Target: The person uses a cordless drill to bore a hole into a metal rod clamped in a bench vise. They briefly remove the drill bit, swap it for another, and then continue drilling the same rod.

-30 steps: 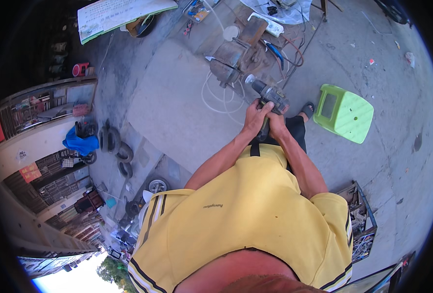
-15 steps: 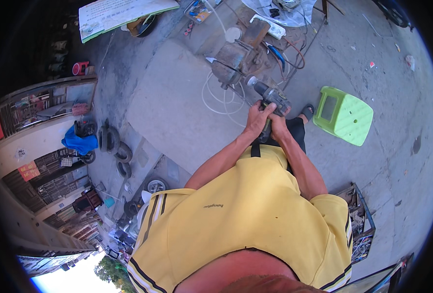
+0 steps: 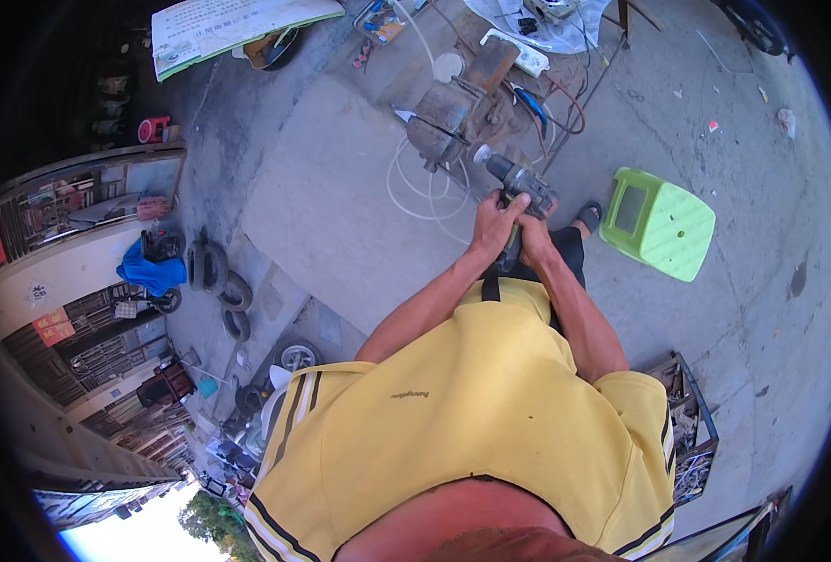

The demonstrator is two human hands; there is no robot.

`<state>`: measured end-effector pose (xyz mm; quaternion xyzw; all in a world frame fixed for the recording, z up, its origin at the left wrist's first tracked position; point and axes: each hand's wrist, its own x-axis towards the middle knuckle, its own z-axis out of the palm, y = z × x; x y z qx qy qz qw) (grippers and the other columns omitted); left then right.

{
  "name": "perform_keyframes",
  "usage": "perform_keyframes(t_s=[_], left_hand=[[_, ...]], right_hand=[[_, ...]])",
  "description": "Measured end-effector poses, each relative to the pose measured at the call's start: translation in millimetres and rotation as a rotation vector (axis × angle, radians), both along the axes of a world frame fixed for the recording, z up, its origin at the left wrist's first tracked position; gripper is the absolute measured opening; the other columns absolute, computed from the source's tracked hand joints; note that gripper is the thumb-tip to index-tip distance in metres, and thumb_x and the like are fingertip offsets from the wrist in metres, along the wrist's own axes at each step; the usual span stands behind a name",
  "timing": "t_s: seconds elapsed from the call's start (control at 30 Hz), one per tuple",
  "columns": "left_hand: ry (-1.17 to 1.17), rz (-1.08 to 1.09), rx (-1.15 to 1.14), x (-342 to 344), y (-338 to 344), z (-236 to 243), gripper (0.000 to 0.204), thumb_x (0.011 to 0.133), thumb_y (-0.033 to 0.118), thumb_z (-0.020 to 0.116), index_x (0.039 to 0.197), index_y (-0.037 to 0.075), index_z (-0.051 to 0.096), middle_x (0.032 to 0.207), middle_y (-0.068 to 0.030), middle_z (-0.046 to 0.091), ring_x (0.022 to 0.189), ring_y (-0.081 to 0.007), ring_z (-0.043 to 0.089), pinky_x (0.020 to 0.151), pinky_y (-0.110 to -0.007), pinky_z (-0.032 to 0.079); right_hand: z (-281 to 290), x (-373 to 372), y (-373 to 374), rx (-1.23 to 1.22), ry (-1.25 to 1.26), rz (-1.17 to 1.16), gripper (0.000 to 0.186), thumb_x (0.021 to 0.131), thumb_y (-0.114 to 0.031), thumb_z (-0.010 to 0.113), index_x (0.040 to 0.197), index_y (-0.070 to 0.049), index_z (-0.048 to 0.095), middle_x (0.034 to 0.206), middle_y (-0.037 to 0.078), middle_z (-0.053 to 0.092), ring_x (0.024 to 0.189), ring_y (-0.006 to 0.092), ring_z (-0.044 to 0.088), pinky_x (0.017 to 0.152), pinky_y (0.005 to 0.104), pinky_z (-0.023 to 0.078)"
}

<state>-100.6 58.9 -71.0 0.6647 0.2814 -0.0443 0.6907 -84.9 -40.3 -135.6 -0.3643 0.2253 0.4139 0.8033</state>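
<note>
Both my hands are closed on a dark cordless drill (image 3: 520,178) in front of my waist. My left hand (image 3: 493,225) wraps it from the left, thumb across the top. My right hand (image 3: 534,242) grips it from the right, close beside the left. The drill tilts up and left, toward a rusty bench vise (image 3: 445,114). Its round silvery front end lies right by the vise's near side; whether it touches I cannot tell. Any bit or workpiece at that spot is too small to make out. A pale pointed piece (image 3: 403,115) sticks out at the vise's left.
A green plastic stool (image 3: 682,234) stands on the right, near my sandalled foot. Clear tubing (image 3: 398,187) loops under the vise. Behind it lie a white power strip (image 3: 520,54) and cables. Several tyres (image 3: 214,270) rest at the left; a scrap-filled crate (image 3: 691,450) is beside my right elbow.
Almost nothing differs. My hands and the drill keep their place by the vise, and the whole view has shifted very slightly.
</note>
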Motion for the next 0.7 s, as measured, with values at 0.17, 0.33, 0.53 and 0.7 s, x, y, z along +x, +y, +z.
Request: perform_keyframes(t_s=[0.17, 0.33, 0.53, 0.7], left_hand=[[0.024, 0.003, 0.020, 1, 1, 1, 0.051, 0.092, 0.041, 0.075, 0.112, -0.004, 0.064, 0.100, -0.0085, 0.070, 0.090, -0.0129, 0.063, 0.083, -0.030, 0.051], [0.014, -0.004, 0.057, 3, 1, 6, 0.049, 0.092, 0.040, 0.074, 0.111, -0.004, 0.065, 0.098, -0.0084, 0.070, 0.090, -0.0128, 0.063, 0.082, -0.030, 0.051], [0.005, -0.002, 0.051, 3, 0, 2, 0.048, 0.093, 0.039, 0.074, 0.111, -0.004, 0.065, 0.099, -0.0082, 0.070, 0.089, -0.0128, 0.063, 0.082, -0.030, 0.051], [-0.009, 0.002, 0.026, -2, -7, -11, 0.050, 0.090, 0.039, 0.077, 0.108, -0.005, 0.063, 0.093, -0.0107, 0.072, 0.084, -0.0148, 0.064, 0.077, -0.032, 0.052]], right_hand=[[8, 2, -1, 0.016, 0.016, 0.004, 0.031, 0.088, -0.012, 0.063, 0.117, -0.001, 0.063, 0.101, 0.012, 0.069, 0.087, 0.0255, 0.071, 0.079, 0.0388, 0.059], [19, 5, -1, -0.023, 0.020, 0.004, 0.031, 0.088, -0.012, 0.063, 0.117, 0.000, 0.063, 0.101, 0.012, 0.069, 0.087, 0.0251, 0.071, 0.078, 0.0387, 0.059], [10, 3, -2, -0.021, 0.013, -0.017, 0.031, 0.088, -0.010, 0.062, 0.118, 0.000, 0.063, 0.100, 0.012, 0.069, 0.086, 0.0261, 0.071, 0.077, 0.0399, 0.059], [7, 0, -10, -0.004, 0.046, -0.019, 0.031, 0.088, -0.008, 0.061, 0.118, 0.000, 0.063, 0.100, 0.012, 0.069, 0.085, 0.0269, 0.071, 0.077, 0.0408, 0.059]])
